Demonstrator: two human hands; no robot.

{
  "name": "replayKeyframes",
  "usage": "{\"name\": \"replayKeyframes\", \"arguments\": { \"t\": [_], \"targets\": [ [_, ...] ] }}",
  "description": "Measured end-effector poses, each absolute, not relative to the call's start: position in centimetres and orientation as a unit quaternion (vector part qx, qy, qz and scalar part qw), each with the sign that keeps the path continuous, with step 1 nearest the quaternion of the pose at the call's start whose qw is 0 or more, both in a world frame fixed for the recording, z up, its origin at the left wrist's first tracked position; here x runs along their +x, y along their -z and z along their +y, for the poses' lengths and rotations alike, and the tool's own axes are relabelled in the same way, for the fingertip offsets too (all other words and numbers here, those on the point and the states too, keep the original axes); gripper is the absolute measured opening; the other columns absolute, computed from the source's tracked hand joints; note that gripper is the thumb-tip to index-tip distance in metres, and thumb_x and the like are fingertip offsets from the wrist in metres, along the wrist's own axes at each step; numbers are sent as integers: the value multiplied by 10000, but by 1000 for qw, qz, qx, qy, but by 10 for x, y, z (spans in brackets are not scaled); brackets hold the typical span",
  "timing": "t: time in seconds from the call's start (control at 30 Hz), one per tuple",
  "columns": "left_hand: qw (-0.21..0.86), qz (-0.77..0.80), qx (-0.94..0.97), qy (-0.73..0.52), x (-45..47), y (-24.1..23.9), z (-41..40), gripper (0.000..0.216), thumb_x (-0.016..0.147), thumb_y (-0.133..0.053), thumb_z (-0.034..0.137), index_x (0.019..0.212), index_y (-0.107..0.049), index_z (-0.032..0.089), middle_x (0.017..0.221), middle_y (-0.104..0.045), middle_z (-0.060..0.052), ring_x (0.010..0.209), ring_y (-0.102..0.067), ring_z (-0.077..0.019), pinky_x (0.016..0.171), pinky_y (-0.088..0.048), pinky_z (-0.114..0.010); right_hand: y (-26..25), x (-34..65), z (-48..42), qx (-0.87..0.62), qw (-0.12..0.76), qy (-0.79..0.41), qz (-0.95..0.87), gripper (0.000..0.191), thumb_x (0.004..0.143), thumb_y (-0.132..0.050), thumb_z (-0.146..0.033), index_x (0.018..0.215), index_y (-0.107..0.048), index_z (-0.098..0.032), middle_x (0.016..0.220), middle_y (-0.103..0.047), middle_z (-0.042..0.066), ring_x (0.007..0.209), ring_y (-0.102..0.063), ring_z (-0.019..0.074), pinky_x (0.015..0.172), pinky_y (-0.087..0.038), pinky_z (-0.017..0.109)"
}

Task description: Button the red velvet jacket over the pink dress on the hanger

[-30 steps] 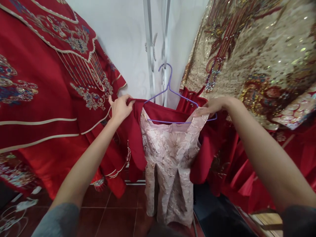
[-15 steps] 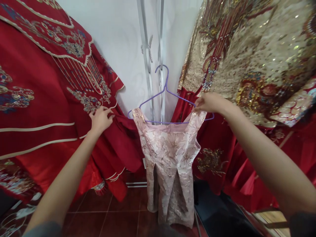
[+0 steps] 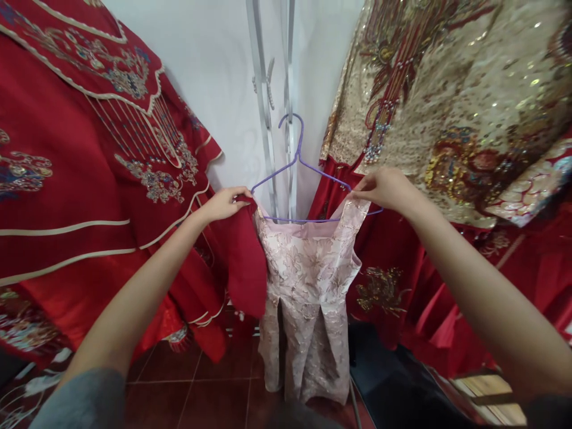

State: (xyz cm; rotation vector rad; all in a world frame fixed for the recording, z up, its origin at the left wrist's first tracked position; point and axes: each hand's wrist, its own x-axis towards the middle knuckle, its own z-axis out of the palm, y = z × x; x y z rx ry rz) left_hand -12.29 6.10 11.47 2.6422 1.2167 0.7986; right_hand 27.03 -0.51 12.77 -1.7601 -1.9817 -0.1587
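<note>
A sleeveless pale pink brocade dress [image 3: 313, 268] hangs on a purple wire hanger [image 3: 298, 156], its right strap over the hanger's shoulder. My right hand [image 3: 379, 189] is closed at that strap, pinching it against the hanger. At the other shoulder, my left hand [image 3: 227, 202] is closed, thumb and fingers together, on the top of a piece of dark red cloth [image 3: 248, 262]. This cloth hangs down below my fingers, covering the left strap and left edge of the dress.
Embroidered red garments [image 3: 89, 149] hang on the left. A gold sequined garment [image 3: 424, 107] with red skirts hangs on the right. Metal rack uprights [image 3: 268, 143] stand before a white wall. Below are dark red floor tiles [image 3: 214, 393], white cables [image 3: 36, 387] and a black object [image 3: 384, 375].
My left hand has moved right, from beside the red garment to the hanger's left shoulder, bringing the red cloth over the dress's left strap. My right hand stays at its strap.
</note>
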Motion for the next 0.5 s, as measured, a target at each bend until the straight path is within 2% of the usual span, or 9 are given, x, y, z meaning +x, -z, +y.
{"name": "replayKeyframes", "arguments": {
  "t": [0.23, 0.5],
  "targets": [
    [-4, 439, 837, -327, -120, -111, 52, 288, 730, -511, 228, 921, -724, 201, 984, -746, -28, 921, -678, -216, 858, -504, -301, -122, 279, -18, -609, 288, 60, -737, 179, 821, -651, -341, 870, -762, -210, 817, -752, 51, 786, -696, 218, 703, -486, 302],
    [-54, 471, 792, -384, -116, -107, 33, 284, 768, -544, 304, 924, -751, 187, 861, -754, -31, 746, -670, -193, 765, -507, -281, -120, 276, -23, -602, 330, 38, -727, 187, 841, -632, -332, 887, -755, -198, 832, -749, 63, 832, -701, 230, 717, -490, 308]
  ]
}}
